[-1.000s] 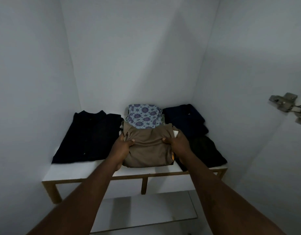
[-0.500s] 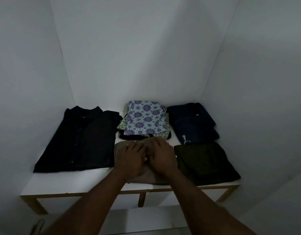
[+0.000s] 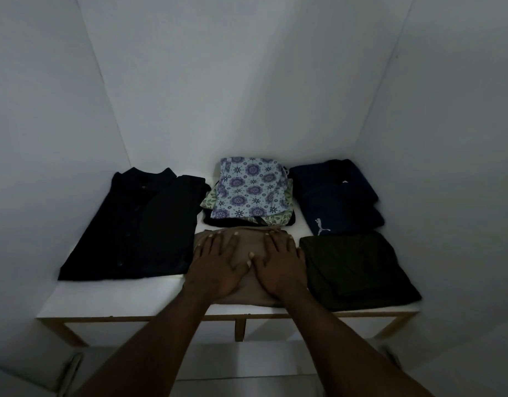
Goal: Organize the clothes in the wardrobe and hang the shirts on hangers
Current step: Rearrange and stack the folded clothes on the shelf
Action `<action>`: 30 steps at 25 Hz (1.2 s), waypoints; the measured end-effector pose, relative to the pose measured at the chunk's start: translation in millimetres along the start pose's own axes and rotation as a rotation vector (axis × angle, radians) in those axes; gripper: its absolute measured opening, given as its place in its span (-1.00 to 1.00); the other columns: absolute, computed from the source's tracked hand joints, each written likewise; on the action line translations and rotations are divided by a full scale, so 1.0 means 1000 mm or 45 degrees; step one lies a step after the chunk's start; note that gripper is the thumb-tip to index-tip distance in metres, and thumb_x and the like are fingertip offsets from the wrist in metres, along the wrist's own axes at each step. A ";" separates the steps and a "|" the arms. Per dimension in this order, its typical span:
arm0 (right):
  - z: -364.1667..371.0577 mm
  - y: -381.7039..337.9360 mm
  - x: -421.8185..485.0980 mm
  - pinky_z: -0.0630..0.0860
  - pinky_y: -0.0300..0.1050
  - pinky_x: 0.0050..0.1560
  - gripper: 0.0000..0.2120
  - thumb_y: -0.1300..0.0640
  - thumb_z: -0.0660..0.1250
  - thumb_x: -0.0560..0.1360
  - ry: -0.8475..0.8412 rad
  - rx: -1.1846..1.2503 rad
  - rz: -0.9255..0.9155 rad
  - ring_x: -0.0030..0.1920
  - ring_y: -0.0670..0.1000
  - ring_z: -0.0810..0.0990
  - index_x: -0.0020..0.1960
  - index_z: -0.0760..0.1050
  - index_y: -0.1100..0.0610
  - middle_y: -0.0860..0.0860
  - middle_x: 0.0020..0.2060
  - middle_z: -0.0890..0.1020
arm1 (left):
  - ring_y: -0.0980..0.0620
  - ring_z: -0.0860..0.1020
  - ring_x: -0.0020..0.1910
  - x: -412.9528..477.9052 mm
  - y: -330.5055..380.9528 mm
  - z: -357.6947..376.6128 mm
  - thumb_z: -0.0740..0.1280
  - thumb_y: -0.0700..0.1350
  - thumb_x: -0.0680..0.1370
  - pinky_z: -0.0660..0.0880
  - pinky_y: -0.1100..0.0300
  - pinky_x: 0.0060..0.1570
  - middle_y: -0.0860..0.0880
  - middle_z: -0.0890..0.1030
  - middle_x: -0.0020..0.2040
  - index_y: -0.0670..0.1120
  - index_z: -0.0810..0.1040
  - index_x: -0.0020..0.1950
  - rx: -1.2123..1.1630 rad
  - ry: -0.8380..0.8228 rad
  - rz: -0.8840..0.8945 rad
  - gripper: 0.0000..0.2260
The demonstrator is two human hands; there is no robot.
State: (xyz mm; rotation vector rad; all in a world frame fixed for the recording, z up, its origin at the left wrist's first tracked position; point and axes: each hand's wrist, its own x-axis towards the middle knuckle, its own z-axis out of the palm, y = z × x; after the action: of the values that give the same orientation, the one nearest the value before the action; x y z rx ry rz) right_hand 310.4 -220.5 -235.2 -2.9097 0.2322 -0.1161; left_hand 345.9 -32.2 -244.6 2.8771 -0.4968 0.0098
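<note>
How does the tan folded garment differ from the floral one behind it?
The tan garment is plain; the floral garment carries purple medallions on pale blue. The left hand and right hand press flat on the tan garment; nothing touches the floral garment. The tan garment lies at the front of the white shelf; the floral garment tops a stack further back. Both are folded.

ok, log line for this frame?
step: flatten garment | left hand: palm flat on folded tan cloth garment | right hand: flat on same | place: white wardrobe shelf, front centre
</note>
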 end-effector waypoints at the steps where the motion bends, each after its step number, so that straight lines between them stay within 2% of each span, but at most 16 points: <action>1: -0.001 0.001 0.000 0.01 0.23 0.60 -0.30 -0.37 -0.06 0.62 -0.005 0.003 -0.007 0.65 0.18 0.01 0.66 0.10 -0.06 -0.02 0.67 0.09 | -0.10 -0.09 0.66 -0.001 0.001 -0.001 -0.10 0.49 0.55 -0.10 -0.10 0.62 -0.07 -0.02 0.69 0.18 -0.15 0.68 -0.004 0.006 -0.011 -0.23; 6: -0.008 0.010 -0.002 0.02 0.22 0.60 -0.33 -0.36 -0.07 0.63 -0.024 0.017 -0.033 0.65 0.15 0.01 0.66 0.09 -0.09 -0.06 0.67 0.07 | -0.14 -0.14 0.66 -0.009 -0.002 -0.005 -0.07 0.56 0.49 -0.13 -0.07 0.62 -0.07 -0.06 0.70 0.09 -0.10 0.69 -0.043 -0.011 -0.102 -0.10; 8: -0.009 0.011 -0.005 0.04 0.22 0.60 -0.30 -0.37 -0.07 0.63 -0.016 -0.011 0.012 0.64 0.17 0.06 0.67 0.09 -0.06 -0.01 0.67 0.08 | -0.12 -0.14 0.66 -0.012 -0.003 -0.007 -0.07 0.57 0.48 -0.13 -0.05 0.62 -0.07 -0.06 0.70 0.04 -0.07 0.70 -0.067 -0.015 -0.116 -0.07; 12: -0.014 0.004 -0.007 0.04 0.23 0.58 -0.19 -0.41 -0.05 0.60 -0.014 -0.015 0.189 0.62 0.25 0.11 0.68 0.01 0.07 0.12 0.66 0.13 | -0.09 -0.13 0.67 -0.014 -0.002 -0.007 -0.23 0.63 0.39 -0.11 -0.04 0.62 -0.06 -0.03 0.70 0.01 -0.02 0.70 -0.085 0.025 -0.109 0.03; 13: -0.015 0.000 -0.008 0.05 0.23 0.58 -0.18 -0.39 -0.02 0.60 0.026 -0.013 0.174 0.62 0.27 0.11 0.68 0.04 0.09 0.14 0.65 0.15 | -0.09 -0.12 0.67 -0.014 -0.003 -0.007 -0.27 0.63 0.36 -0.11 -0.04 0.62 -0.06 -0.02 0.70 0.01 -0.02 0.70 -0.077 0.025 -0.111 0.06; 15: -0.012 -0.003 -0.007 0.09 0.25 0.60 -0.26 -0.29 0.03 0.61 0.126 0.002 -0.076 0.62 0.24 0.15 0.66 0.14 0.09 0.14 0.63 0.21 | -0.10 -0.11 0.67 -0.013 -0.003 -0.005 -0.29 0.62 0.35 -0.11 -0.05 0.62 -0.06 -0.02 0.70 -0.01 -0.02 0.70 -0.060 0.032 -0.109 0.07; 17: -0.004 0.000 -0.005 0.15 0.27 0.58 -0.35 -0.25 -0.02 0.62 0.094 0.026 -0.367 0.64 0.14 0.15 0.64 0.22 -0.01 0.04 0.63 0.24 | -0.09 -0.11 0.67 -0.013 -0.004 -0.005 -0.24 0.62 0.39 -0.11 -0.05 0.62 -0.06 -0.02 0.70 -0.01 -0.02 0.70 -0.067 0.036 -0.107 0.04; 18: -0.003 0.004 -0.003 0.13 0.26 0.58 -0.36 -0.27 -0.06 0.62 0.043 0.027 -0.399 0.65 0.09 0.11 0.65 0.20 -0.06 -0.01 0.64 0.21 | -0.09 -0.12 0.67 -0.012 -0.003 -0.006 -0.20 0.61 0.41 -0.12 -0.05 0.62 -0.06 -0.03 0.70 -0.01 -0.02 0.70 -0.068 0.032 -0.108 0.02; 22: -0.007 0.020 0.000 -0.03 0.19 0.63 -0.22 -0.45 -0.16 0.56 -0.072 0.000 -0.123 0.67 0.09 -0.06 0.68 0.04 -0.11 -0.09 0.68 0.03 | -0.09 -0.10 0.67 -0.013 -0.003 -0.005 -0.15 0.59 0.43 -0.09 -0.05 0.62 -0.06 0.01 0.69 -0.01 0.02 0.69 -0.066 0.005 -0.113 -0.01; 24: -0.009 0.020 0.000 -0.04 0.20 0.63 -0.24 -0.45 -0.13 0.58 -0.114 0.004 -0.076 0.67 0.11 -0.08 0.68 0.01 -0.12 -0.11 0.68 -0.02 | -0.17 0.04 0.65 -0.014 -0.003 -0.006 -0.08 0.54 0.49 0.02 -0.10 0.61 -0.12 0.15 0.66 -0.05 0.17 0.66 -0.052 0.113 -0.099 -0.08; 26: -0.010 0.018 -0.002 -0.05 0.19 0.63 -0.26 -0.43 -0.11 0.61 -0.130 0.001 -0.075 0.67 0.12 -0.10 0.69 -0.02 -0.11 -0.10 0.68 -0.04 | -0.29 0.32 0.52 -0.023 0.003 -0.007 0.06 0.33 0.61 0.17 -0.22 0.53 -0.21 0.42 0.52 -0.12 0.44 0.53 0.051 0.334 0.128 -0.31; 27: -0.011 0.017 -0.002 -0.06 0.19 0.63 -0.27 -0.41 -0.11 0.62 -0.136 -0.003 -0.080 0.67 0.12 -0.10 0.69 -0.03 -0.10 -0.09 0.69 -0.05 | -0.29 0.44 0.42 -0.027 0.004 -0.003 0.12 0.21 0.65 0.22 -0.23 0.49 -0.20 0.53 0.42 -0.14 0.53 0.45 0.112 0.500 0.339 -0.45; 28: -0.012 0.016 -0.002 -0.07 0.20 0.63 -0.27 -0.41 -0.12 0.63 -0.151 -0.008 -0.081 0.67 0.13 -0.11 0.69 -0.03 -0.09 -0.08 0.69 -0.06 | -0.25 0.51 0.32 -0.034 0.006 -0.002 0.17 0.13 0.66 0.27 -0.19 0.46 -0.17 0.58 0.34 -0.13 0.58 0.38 0.123 0.573 0.566 -0.54; 29: -0.012 0.017 0.000 -0.06 0.21 0.63 -0.27 -0.40 -0.12 0.63 -0.169 -0.003 -0.082 0.67 0.13 -0.11 0.69 -0.04 -0.08 -0.07 0.69 -0.06 | -0.18 0.54 0.26 -0.040 0.008 -0.002 0.19 0.14 0.67 0.30 -0.11 0.43 -0.12 0.59 0.30 -0.10 0.59 0.36 0.098 0.557 0.732 -0.57; 30: -0.013 0.019 0.003 -0.05 0.22 0.62 -0.27 -0.40 -0.10 0.63 -0.191 0.010 -0.093 0.67 0.13 -0.11 0.69 -0.03 -0.07 -0.07 0.69 -0.05 | -0.12 0.54 0.26 -0.045 0.009 -0.004 0.19 0.21 0.66 0.33 -0.03 0.40 -0.08 0.58 0.30 -0.07 0.58 0.37 0.067 0.461 0.786 -0.54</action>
State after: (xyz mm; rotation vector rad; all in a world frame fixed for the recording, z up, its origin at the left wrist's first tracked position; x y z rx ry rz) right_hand 308.9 -242.2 -227.1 -2.9018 0.0999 0.0894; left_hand 300.3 -24.8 -241.2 2.5557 -1.2786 0.6312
